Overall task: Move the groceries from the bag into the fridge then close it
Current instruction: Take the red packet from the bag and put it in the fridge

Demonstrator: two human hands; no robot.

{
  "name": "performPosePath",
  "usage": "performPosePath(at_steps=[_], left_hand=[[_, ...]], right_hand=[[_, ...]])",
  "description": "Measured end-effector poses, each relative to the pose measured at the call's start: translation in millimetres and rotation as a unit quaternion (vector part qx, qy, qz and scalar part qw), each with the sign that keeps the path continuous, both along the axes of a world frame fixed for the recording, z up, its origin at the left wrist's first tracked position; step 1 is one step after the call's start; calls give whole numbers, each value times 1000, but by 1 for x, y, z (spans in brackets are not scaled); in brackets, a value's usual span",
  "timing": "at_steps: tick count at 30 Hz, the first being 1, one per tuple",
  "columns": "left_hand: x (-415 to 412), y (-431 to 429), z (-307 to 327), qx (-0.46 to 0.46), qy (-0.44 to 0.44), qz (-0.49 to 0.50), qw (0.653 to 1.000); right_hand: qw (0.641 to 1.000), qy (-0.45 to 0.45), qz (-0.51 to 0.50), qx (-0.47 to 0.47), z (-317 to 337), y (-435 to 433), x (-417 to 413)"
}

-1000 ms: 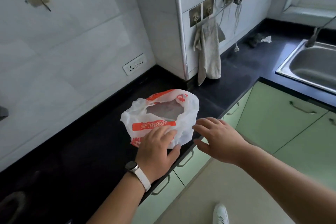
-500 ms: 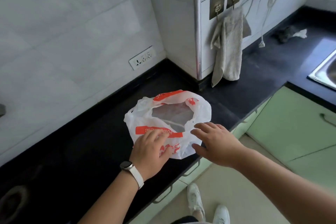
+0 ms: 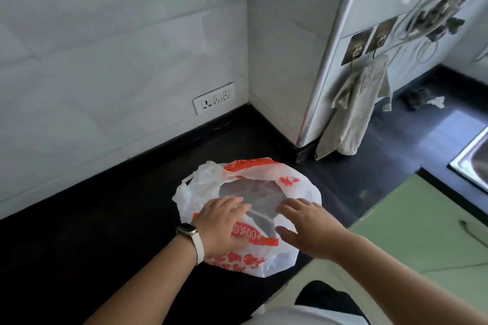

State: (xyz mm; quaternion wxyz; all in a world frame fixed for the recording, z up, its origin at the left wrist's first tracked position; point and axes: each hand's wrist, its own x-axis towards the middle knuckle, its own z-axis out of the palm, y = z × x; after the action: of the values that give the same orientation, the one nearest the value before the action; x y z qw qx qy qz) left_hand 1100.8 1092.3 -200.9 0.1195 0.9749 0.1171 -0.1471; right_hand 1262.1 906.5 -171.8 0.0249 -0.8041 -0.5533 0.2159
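Observation:
A white plastic bag [image 3: 264,174] with orange print sits on the black countertop [image 3: 105,232] near its front edge, its mouth open upward. What lies inside is blurred and cannot be made out. My left hand [image 3: 221,224], with a watch on the wrist, rests flat on the bag's near left side, fingers spread at the rim. My right hand [image 3: 306,224] lies with fingers apart at the bag's near right rim. Neither hand grips anything. No fridge is in view.
Tiled wall and a socket [image 3: 214,97] stand behind the bag. A grey towel [image 3: 353,111] hangs on the white corner column at the right. A steel sink [image 3: 472,163] is at the far right, with green cabinet doors [image 3: 422,224] below the counter.
Both hands have moved forward onto the bag's near rim. The view has come closer and swung left, so the bag sits lower and larger in frame.

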Motion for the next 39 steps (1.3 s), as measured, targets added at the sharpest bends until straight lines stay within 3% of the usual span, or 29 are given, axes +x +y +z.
performPosePath(at_steps=[5,9,21,34,39], left_hand=[[16,22,-20,4,113,-40,993],[17,23,-33,5,151,-46,987],[-19,18,-45,-29,98,82,991],[-64,14,-72,-60,94,44,993],[-70,16,-84,-109,60,104,987]], right_hand=[[998,59,6,-24,-19,19,-4],[995,86,29,-42,-36,32,1],[985,127,97,-68,-79,52,-10],[989,105,47,-90,-96,72,-20],[993,68,-12,-91,-104,87,-31]])
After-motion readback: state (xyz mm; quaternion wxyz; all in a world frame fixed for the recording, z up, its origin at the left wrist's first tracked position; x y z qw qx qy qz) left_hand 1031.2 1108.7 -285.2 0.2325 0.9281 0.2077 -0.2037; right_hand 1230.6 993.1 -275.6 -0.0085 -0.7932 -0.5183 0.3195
